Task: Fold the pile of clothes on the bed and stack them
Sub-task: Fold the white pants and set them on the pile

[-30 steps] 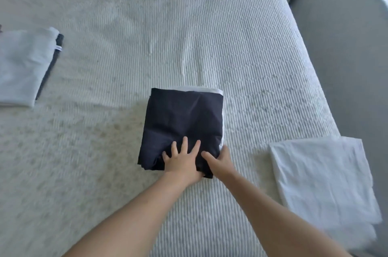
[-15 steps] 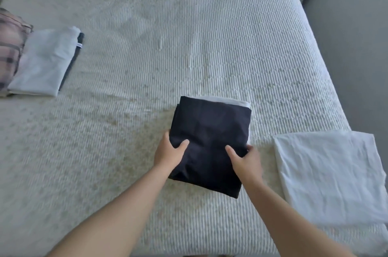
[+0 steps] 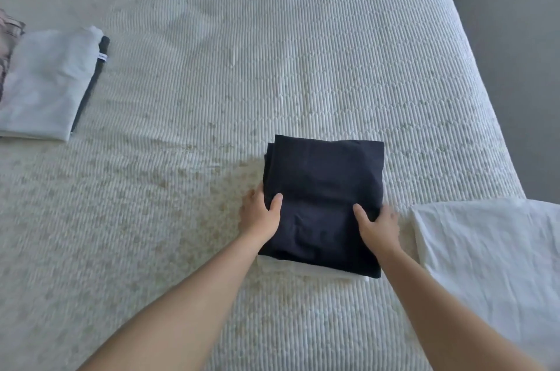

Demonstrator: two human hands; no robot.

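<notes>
A folded dark navy garment (image 3: 324,185) lies on the bed (image 3: 272,52), on top of a folded white garment (image 3: 312,271) whose edge shows at the near side. My left hand (image 3: 261,214) grips the stack's left side with the thumb on top. My right hand (image 3: 378,226) grips its right side the same way. A folded white cloth (image 3: 491,246) lies to the right at the bed's edge. At the far left sits a stack with a pale grey garment (image 3: 45,82) on top of a dark one.
A plaid garment (image 3: 7,37) shows at the far left edge. The bed's right edge drops to a grey floor (image 3: 521,67). Ribbed bedspread stretches wide between the two stacks.
My hands shifted from the near edge of the dark stack to its two sides. The stack has been turned, and the white edge now shows at the near side instead of the far side.
</notes>
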